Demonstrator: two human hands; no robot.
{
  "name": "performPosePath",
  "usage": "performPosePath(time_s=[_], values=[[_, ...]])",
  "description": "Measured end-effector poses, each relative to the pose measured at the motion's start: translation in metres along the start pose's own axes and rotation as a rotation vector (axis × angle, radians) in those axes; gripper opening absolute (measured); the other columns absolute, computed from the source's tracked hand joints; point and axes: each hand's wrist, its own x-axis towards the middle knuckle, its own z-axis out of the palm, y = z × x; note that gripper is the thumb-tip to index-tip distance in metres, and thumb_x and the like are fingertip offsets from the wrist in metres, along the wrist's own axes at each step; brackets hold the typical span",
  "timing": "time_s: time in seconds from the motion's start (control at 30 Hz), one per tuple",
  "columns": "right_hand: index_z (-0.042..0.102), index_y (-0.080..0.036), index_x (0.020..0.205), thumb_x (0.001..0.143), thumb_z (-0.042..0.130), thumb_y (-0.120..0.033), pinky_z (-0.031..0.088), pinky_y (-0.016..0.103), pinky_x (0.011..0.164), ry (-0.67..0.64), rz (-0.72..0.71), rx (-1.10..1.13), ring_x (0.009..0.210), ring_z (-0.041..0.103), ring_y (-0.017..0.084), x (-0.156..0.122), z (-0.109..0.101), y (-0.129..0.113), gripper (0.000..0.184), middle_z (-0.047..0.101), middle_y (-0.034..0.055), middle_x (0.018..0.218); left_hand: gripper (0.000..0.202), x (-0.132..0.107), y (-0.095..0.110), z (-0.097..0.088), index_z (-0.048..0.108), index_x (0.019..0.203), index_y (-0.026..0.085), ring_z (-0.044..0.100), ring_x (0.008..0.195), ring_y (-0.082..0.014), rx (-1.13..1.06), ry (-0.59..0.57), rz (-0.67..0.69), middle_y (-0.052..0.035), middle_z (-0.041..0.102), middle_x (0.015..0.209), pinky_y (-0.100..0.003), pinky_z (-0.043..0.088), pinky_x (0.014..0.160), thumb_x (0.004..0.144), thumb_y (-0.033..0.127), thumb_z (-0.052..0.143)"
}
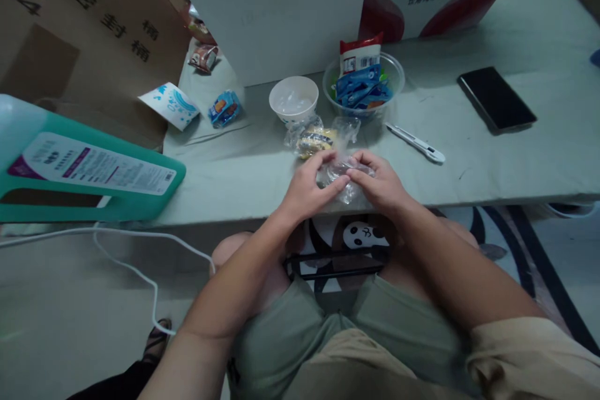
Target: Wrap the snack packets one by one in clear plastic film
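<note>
Both hands meet over the near edge of the pale green table [469, 156]. My left hand [307, 190] and my right hand [382, 184] each pinch a crumpled clear plastic wrapper [342, 172] held between them. Just beyond the hands lies a clear packet with a yellow snack [313, 137] inside. A white bowl [294, 99] stands behind it. To its right a clear bowl [391, 72] holds blue sachets and a red-and-white packet [360, 53].
A white utility knife [415, 142] lies right of the hands, and a black phone [495, 99] further right. A teal jug [89, 169] lies at the left edge. Cardboard boxes [84, 25] and small snack packets [225, 107] stand behind. A white cable [140, 262] hangs below.
</note>
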Motion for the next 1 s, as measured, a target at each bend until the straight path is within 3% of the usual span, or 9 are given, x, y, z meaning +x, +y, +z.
performPosePath(time_s=[0.07,0.13,0.2,0.27,0.4,0.5,0.63,0.83,1.0], values=[[0.05,-0.022,0.077,0.07,0.073,-0.048,0.042,0.026,0.061,-0.058,0.033,0.18,0.063,0.049,0.012,0.0,0.004,0.0,0.035,0.055,-0.0022,0.07,0.049,0.003,-0.002,0.006,0.063,0.119,0.017,0.069,0.103,-0.0218,-0.205,-0.07,-0.117,-0.0112,0.073,0.116,-0.036,0.056,0.091,0.083,0.048,0.073],[0.054,-0.023,0.083,0.073,0.068,-0.053,0.049,0.03,0.068,-0.111,0.047,0.312,0.073,0.059,0.016,0.003,0.004,0.001,0.035,0.064,0.0024,0.082,0.039,0.007,-0.005,0.004,0.066,0.113,0.018,0.07,0.098,-0.0202,-0.309,-0.039,-0.186,-0.0091,0.074,0.111,-0.034,0.056,0.089,0.085,0.045,0.072],[0.057,-0.023,0.089,0.075,0.061,-0.054,0.053,0.035,0.08,-0.08,0.014,0.32,0.088,0.065,0.02,0.007,-0.001,0.002,0.034,0.069,0.0066,0.095,0.025,0.012,-0.009,-0.005,0.07,0.102,0.019,0.069,0.097,-0.0189,-0.268,0.097,-0.187,-0.007,0.074,0.105,-0.033,0.056,0.088,0.085,0.038,0.07],[0.056,-0.023,0.089,0.075,0.059,-0.052,0.053,0.035,0.085,0.053,-0.041,0.256,0.094,0.066,0.02,0.013,-0.007,0.005,0.032,0.069,0.0066,0.097,0.017,0.015,-0.012,-0.021,0.07,0.095,0.021,0.068,0.095,-0.0176,-0.141,0.298,-0.128,-0.0048,0.072,0.101,-0.03,0.055,0.084,0.084,0.033,0.071],[0.053,-0.023,0.083,0.074,0.058,-0.046,0.048,0.029,0.07,0.273,-0.107,0.21,0.076,0.061,0.016,0.023,-0.017,0.011,0.025,0.063,0.002,0.078,0.019,0.031,-0.011,-0.061,0.062,0.09,0.023,0.059,0.075,-0.0145,0.125,0.686,0.018,0.0011,0.061,0.082,-0.029,0.051,0.072,0.079,0.029,0.075],[0.053,-0.022,0.079,0.074,0.057,-0.046,0.043,0.028,0.064,0.276,-0.139,0.194,0.067,0.056,0.014,0.028,-0.018,0.011,0.024,0.057,0.0003,0.07,0.022,0.064,-0.005,-0.081,0.054,0.075,0.023,0.055,0.078,-0.0172,0.381,0.813,0.092,0.0001,0.054,0.079,-0.035,0.05,0.08,0.075,0.017,0.075],[0.056,-0.022,0.078,0.073,0.056,-0.045,0.041,0.028,0.063,0.264,-0.149,0.159,0.065,0.054,0.013,0.032,-0.017,0.01,0.024,0.056,-0.0004,0.066,0.031,0.131,-0.012,-0.084,0.05,0.067,0.023,0.056,0.08,-0.0198,0.619,0.534,-0.008,0.0007,0.051,0.071,-0.039,0.049,0.086,0.063,0.003,0.075],[0.055,-0.022,0.078,0.078,0.055,-0.046,0.042,0.029,0.064,0.213,-0.147,0.117,0.065,0.054,0.013,0.036,-0.021,0.007,0.024,0.052,-0.0015,0.066,0.026,0.2,-0.058,-0.082,0.055,0.052,0.02,0.061,0.066,-0.0204,0.642,-0.16,-0.39,0.0037,0.045,0.048,-0.036,0.052,0.077,0.054,0.007,0.078],[0.058,-0.021,0.077,0.08,0.056,-0.043,0.046,0.029,0.066,0.147,-0.182,0.167,0.066,0.055,0.013,0.036,-0.023,0.004,0.022,0.055,-0.0003,0.069,0.015,0.228,-0.082,-0.095,0.066,0.061,0.009,0.056,0.064,-0.0111,0.446,-0.385,-0.62,0.0067,0.047,0.046,-0.036,0.053,0.087,0.063,-0.004,0.075]])
